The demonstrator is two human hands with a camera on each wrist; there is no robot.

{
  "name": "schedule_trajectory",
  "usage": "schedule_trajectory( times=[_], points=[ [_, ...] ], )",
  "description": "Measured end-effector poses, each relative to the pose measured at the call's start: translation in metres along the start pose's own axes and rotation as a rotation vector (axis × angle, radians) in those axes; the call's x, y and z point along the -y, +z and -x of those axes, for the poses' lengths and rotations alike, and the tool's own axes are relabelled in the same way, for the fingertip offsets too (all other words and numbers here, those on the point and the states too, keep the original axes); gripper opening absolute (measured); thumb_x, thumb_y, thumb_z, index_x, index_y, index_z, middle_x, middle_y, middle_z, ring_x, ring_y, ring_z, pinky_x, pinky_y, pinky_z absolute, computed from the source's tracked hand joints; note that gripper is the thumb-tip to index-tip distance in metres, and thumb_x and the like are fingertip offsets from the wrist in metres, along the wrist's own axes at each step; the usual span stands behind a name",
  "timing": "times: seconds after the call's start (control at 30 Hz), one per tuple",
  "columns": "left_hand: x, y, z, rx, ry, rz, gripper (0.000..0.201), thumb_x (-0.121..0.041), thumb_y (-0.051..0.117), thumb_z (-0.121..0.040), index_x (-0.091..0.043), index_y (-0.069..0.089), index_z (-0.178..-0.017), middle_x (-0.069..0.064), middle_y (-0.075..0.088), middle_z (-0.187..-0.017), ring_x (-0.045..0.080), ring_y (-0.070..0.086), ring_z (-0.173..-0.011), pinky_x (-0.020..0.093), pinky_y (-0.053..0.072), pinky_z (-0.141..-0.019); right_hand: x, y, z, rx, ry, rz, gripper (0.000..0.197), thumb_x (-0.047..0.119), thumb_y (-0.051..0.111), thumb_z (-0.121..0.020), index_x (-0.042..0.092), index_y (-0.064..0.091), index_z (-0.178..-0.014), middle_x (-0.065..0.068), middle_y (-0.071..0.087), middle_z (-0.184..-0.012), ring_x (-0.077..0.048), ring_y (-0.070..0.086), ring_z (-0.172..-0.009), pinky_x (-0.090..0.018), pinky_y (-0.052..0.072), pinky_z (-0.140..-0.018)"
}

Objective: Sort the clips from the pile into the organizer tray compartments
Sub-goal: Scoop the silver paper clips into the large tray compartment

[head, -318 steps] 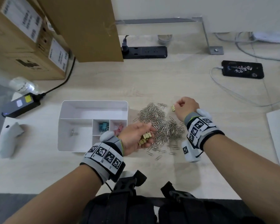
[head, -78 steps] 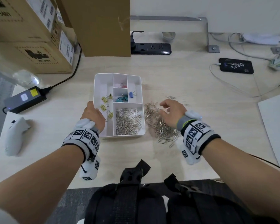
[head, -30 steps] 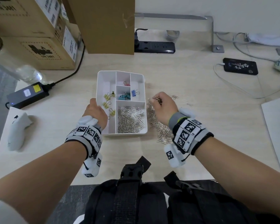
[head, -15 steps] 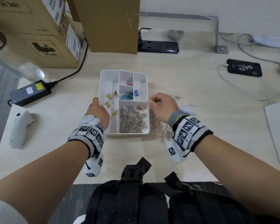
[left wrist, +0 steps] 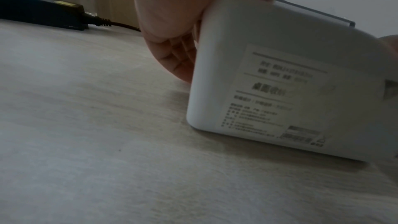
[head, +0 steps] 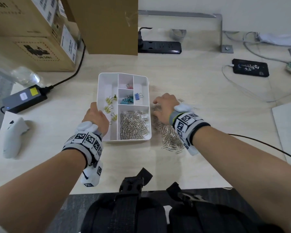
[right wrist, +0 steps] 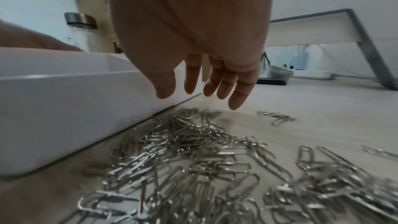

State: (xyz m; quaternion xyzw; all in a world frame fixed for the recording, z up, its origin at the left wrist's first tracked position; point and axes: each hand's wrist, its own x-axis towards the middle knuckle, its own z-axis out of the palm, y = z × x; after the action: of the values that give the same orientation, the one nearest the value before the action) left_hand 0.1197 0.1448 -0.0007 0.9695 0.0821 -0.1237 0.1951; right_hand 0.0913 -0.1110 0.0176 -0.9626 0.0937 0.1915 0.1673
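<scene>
Silver paper clips [right wrist: 193, 159] lie heaped on the pale surface [head: 200, 165] just under the right hand [head: 165, 108], whose fingers [right wrist: 237, 94] hang spread and released, holding nothing. Half a second ago that hand was bunched at the tray's near-right compartment; it has now swung back over the pile, so a handful has likely just been dropped and another scoop is due. The left hand [head: 97, 117] still grips the left wall of the white organizer tray [head: 99, 91], fingers [left wrist: 178, 57] wrapped under its edge and the tray tipped up on that side. Inside, paper clips fill the near-right compartment, yellow binder clips [head: 110, 106] sit in the long left one, teal and blue ones in the small middle cells. A good share of the pile remains. The tray wall touching the pile is the only hurdle; a power strip [head: 159, 47], phone [head: 249, 69] and cardboard boxes [head: 40, 31] stand well apart.
</scene>
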Motion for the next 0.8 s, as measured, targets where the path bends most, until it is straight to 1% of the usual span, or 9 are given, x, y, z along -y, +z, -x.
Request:
schedule_trajectory(
  times=[0.1,0.23,0.33,0.43,0.5,0.57,0.67,0.73,0.8],
  points=[
    [0.003,-0.003,-0.001,0.004,-0.004,0.01,0.018,-0.019,0.036,-0.097,-0.01,0.039,-0.112,0.015,0.059,-0.089,0.03,0.051,-0.066,0.036,0.041,-0.062,0.011,0.007,-0.005,0.067,-0.063,0.108,0.046,0.023,0.062,-0.08,0.023,0.05,-0.124,-0.006,0.046,-0.122,-0.026,0.042,-0.113,-0.034,0.044,-0.084],
    [0.001,-0.008,0.003,-0.017,0.017,0.02,0.02,-0.018,0.037,-0.097,-0.006,0.041,-0.112,0.017,0.06,-0.089,0.029,0.048,-0.065,0.036,0.038,-0.062,0.011,0.015,-0.003,0.102,-0.133,0.175,0.051,0.028,0.062,-0.074,0.021,0.049,-0.123,-0.006,0.046,-0.118,-0.027,0.042,-0.11,-0.034,0.04,-0.077],
    [-0.003,-0.009,0.006,-0.007,0.021,0.02,0.019,-0.017,0.036,-0.097,-0.007,0.041,-0.113,0.017,0.059,-0.091,0.029,0.049,-0.067,0.036,0.038,-0.062,0.006,0.019,0.003,0.135,-0.167,0.242,0.04,0.026,0.062,-0.076,0.021,0.053,-0.115,-0.006,0.047,-0.112,-0.027,0.043,-0.105,-0.034,0.039,-0.076],
    [-0.003,-0.009,0.006,-0.009,0.028,0.033,0.019,-0.017,0.036,-0.097,-0.008,0.041,-0.112,0.015,0.058,-0.089,0.029,0.049,-0.066,0.035,0.037,-0.062,-0.002,0.02,0.01,0.208,-0.136,0.283,0.025,0.022,0.06,-0.079,0.024,0.057,-0.104,-0.003,0.047,-0.106,-0.025,0.045,-0.1,-0.032,0.038,-0.075],
    [-0.003,-0.01,0.006,-0.023,0.028,0.037,0.019,-0.017,0.037,-0.097,-0.007,0.041,-0.112,0.013,0.057,-0.085,0.029,0.049,-0.065,0.034,0.037,-0.061,-0.013,0.018,0.016,0.247,-0.125,0.305,0.019,0.019,0.056,-0.081,0.023,0.058,-0.1,-0.003,0.048,-0.105,-0.025,0.047,-0.096,-0.033,0.043,-0.077],
    [-0.003,-0.011,0.007,-0.024,0.02,0.027,0.019,-0.016,0.037,-0.097,-0.006,0.041,-0.112,0.012,0.054,-0.082,0.029,0.048,-0.064,0.034,0.037,-0.06,-0.025,0.016,0.022,0.26,-0.12,0.328,0.016,0.018,0.055,-0.08,0.022,0.058,-0.095,-0.003,0.05,-0.103,-0.025,0.049,-0.092,-0.035,0.048,-0.077],
    [-0.004,-0.011,0.008,-0.019,0.018,0.02,0.019,-0.016,0.037,-0.097,-0.007,0.041,-0.112,0.011,0.053,-0.081,0.03,0.049,-0.063,0.035,0.037,-0.06,-0.037,0.012,0.031,0.22,-0.133,0.286,0.011,0.018,0.054,-0.08,0.023,0.054,-0.09,-0.002,0.052,-0.102,-0.026,0.051,-0.092,-0.034,0.047,-0.077],
    [-0.004,-0.011,0.007,-0.008,0.015,0.018,0.019,-0.017,0.037,-0.097,-0.007,0.041,-0.112,0.011,0.053,-0.081,0.03,0.049,-0.064,0.035,0.038,-0.061,-0.037,0.013,0.035,0.14,-0.163,0.202,0.016,0.023,0.054,-0.082,0.025,0.054,-0.098,-0.001,0.053,-0.105,-0.024,0.051,-0.096,-0.032,0.045,-0.078],
    [-0.002,-0.011,0.005,0.008,-0.005,0.024,0.02,-0.017,0.037,-0.097,-0.007,0.04,-0.114,0.012,0.054,-0.082,0.03,0.049,-0.065,0.036,0.039,-0.062,-0.029,0.016,0.034,0.108,-0.177,0.149,0.027,0.028,0.054,-0.085,0.024,0.054,-0.111,-0.001,0.052,-0.112,-0.023,0.049,-0.101,-0.033,0.045,-0.081]
  ],
)
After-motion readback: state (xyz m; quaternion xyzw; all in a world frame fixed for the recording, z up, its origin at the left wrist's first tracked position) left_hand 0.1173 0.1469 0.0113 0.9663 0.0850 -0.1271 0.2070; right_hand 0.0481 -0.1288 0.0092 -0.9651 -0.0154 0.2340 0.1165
